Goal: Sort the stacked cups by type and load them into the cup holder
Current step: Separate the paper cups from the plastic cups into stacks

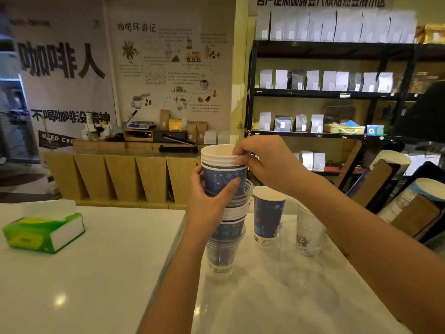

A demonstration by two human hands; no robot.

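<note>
A tall mixed stack of cups (226, 213) is seen standing on the white bench (96, 273), near its middle. The stack is made up of blue printed paper cups and clear plastic cups nested together, with a clear cup at the bottom resting on the bench.

The upper part of the stack is gripped by the left hand (208, 203); its fingers (228, 189) are wrapped around the blue wall of a paper cup, with the thumb across the front and the rest curled behind. The white rims of the topmost paper cups (218, 156) are pinched by the right hand (262, 160), whose fingers are closed on the rim at its right side, the thumb outside and the fingertips over the edge.

Just to the right of the stack, a single blue paper cup (268, 215) is set upright on the bench. Further right, a group of clear plastic cups (305, 232) is placed beside it; how many are nested there cannot be told.

At the right edge, a cup holder (409, 208) of tilted tubes is seen, with white cup rims showing at two of its openings.

A green tissue box (43, 231) lies on the left of the bench, well apart from the cups.
</note>
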